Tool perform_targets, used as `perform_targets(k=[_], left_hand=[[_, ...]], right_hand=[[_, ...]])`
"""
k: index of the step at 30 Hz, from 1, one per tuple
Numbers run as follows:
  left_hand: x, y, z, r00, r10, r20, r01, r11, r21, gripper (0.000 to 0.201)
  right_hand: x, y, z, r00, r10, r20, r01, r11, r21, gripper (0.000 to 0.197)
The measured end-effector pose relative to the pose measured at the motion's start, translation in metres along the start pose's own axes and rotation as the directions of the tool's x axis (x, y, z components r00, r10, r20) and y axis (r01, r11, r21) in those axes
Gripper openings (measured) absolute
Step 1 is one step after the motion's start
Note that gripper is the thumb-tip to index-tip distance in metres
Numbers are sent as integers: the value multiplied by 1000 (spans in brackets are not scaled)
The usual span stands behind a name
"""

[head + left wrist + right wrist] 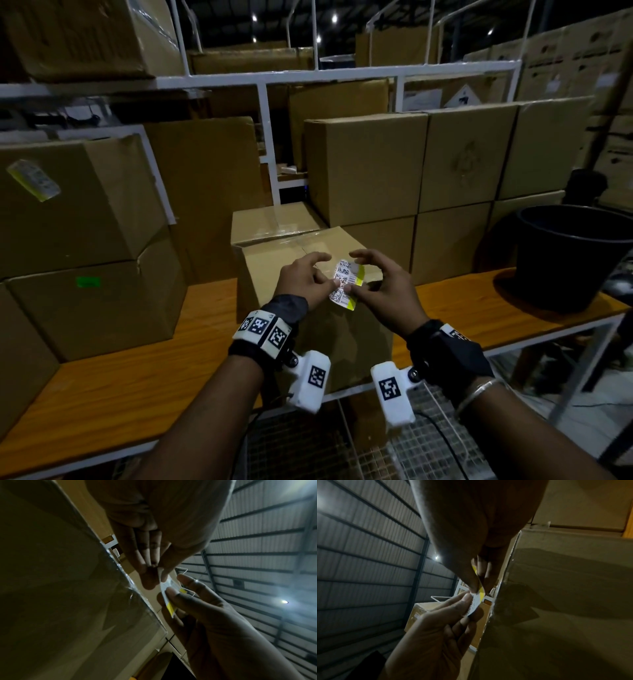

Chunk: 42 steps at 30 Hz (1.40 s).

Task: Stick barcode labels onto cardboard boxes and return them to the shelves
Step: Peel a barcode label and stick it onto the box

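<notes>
A white barcode label strip [346, 284] with yellow ends hangs between both hands, just above a taped cardboard box [274, 270] standing on the wooden shelf. My left hand [305, 279] pinches the strip's left edge. My right hand [380, 286] pinches its lower right part, the other fingers spread. The left wrist view shows the label [169, 601] between the fingertips beside the box [68, 588]. Seen from the right wrist, the label [475, 604] is edge-on next to the box [556, 601].
The wooden shelf [137, 370] carries cardboard boxes at the left [85, 301] and stacked boxes behind on the right [411, 164]. A black bucket [568, 253] stands at the right end. One box at the left bears a label [34, 180]. Wire mesh lies below.
</notes>
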<state>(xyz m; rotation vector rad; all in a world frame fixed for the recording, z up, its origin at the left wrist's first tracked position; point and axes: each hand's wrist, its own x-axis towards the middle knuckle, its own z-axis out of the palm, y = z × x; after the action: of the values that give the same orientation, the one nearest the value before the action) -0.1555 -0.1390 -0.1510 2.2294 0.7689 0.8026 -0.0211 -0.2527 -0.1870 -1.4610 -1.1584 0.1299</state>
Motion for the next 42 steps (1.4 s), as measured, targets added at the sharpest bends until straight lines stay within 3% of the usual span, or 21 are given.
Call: perform_targets(k=[4,10,20,23,27,31,34,39,42], left_hand=[[-7,-3,0,1000,-11,-28,9,997,-80,49],[-12,-4,3,993,-16,-117,-2,988,-152,45],[-14,-6,-6,991,38,-128,-64,976,-209,38],[-11,-5,-6,987,24,-157,-57,975,-214,51],[-8,0,-3,996,51,-73,-71,950,-303,75],[-4,6,2,996,79,-29,-84,921,-381,58],[2,14,12,999,45,-20,-49,907,-418,45],[21,33,39,997,-73,-28,48,857,-513,60],[37,51,59,994,-101,-35,67,846,-529,56]], right_hand=[[0,-2,1,1000,14,-17,-14,1000,-1,45],[-4,-6,3,992,118,-37,-117,993,21,55],[-1,-10,-3,1000,24,13,-25,993,116,18],[3,-11,-10,1000,20,17,-21,994,109,16],[7,-11,-22,997,0,73,-5,997,78,15],[14,-8,-37,993,11,116,-21,996,82,19],[21,-1,-50,993,64,102,-83,977,195,21],[42,20,-77,993,44,113,-66,977,203,21],[60,32,-105,986,25,166,-47,991,127,21]])
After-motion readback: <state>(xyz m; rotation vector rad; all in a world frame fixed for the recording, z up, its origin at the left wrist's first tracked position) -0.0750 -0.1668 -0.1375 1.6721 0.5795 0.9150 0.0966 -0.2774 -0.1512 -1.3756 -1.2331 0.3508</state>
